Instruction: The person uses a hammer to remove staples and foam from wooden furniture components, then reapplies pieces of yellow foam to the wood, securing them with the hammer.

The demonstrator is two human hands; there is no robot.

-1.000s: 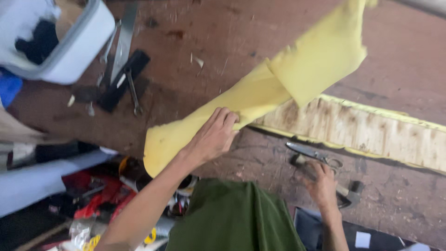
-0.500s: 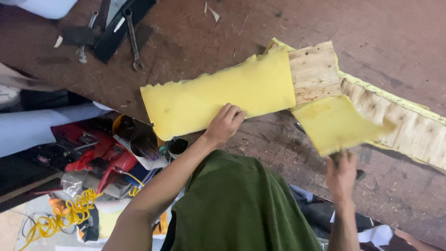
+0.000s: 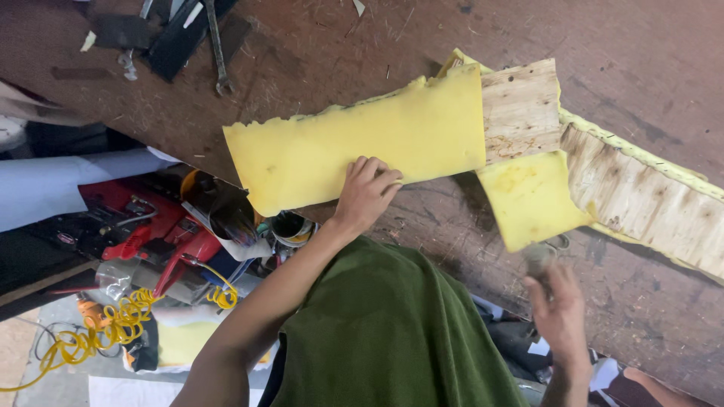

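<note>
Yellow foam sheet [image 3: 354, 147]: long rectangular piece, lying flat on the brown wooden surface [image 3: 641, 60], its far end overlapping a plywood board [image 3: 520, 109]. Left hand [image 3: 366, 192]: pressed on the sheet's near edge, fingers together and curled on the foam. Smaller yellow foam flap [image 3: 532, 197]: just beside the sheet, below the board. Right hand [image 3: 558, 313]: near the flap's lower corner, blurred; whether its fingers grip anything cannot be told. Wrench [image 3: 217, 53] and dark tools [image 3: 177, 38]: on the surface beyond the sheet. Red tool [image 3: 151, 230] and yellow coiled hose [image 3: 98, 335]: below the surface edge.
</note>
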